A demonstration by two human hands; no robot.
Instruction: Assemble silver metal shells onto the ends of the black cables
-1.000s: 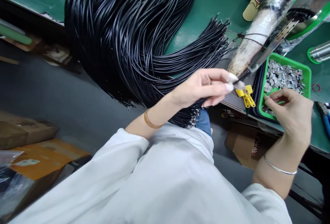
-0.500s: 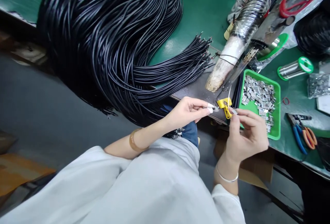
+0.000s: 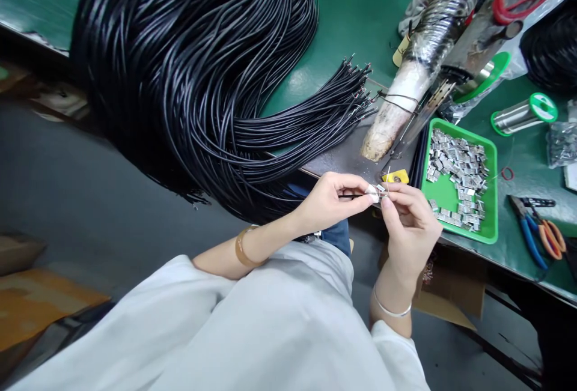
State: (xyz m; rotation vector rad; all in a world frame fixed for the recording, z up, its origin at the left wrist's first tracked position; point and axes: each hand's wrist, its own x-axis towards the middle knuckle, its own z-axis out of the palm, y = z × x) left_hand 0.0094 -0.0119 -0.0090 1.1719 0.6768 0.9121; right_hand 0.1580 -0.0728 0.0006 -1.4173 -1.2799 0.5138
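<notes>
My left hand point(image 3: 333, 202) pinches the end of a black cable point(image 3: 346, 196); white wraps cover its fingertips. My right hand point(image 3: 412, 217) is closed in a pinch on a small silvery metal connector point(image 3: 381, 188), right against the cable end, its exact contact hidden by the fingers. A thin pale wire point(image 3: 388, 173) rises just above the right fingertips. Behind them sits a yellow clip point(image 3: 396, 176), partly covered by the right hand. A large bundle of black cables point(image 3: 202, 78) lies left of the hands, its stripped ends point(image 3: 363, 87) pointing right.
Right of the hands is a green tray point(image 3: 493, 199) of small metal connectors. Above hangs a wrapped white duct point(image 3: 392, 115) beside a metal arm. A solder spool point(image 3: 523, 115), wire strippers point(image 3: 527, 229) and orange-handled cutters point(image 3: 552, 238) lie on the green table point(image 3: 347, 24).
My right hand has moved left with the metal connector, meeting the cable end at my left fingertips. My left hand has barely shifted. The view has moved slightly.
</notes>
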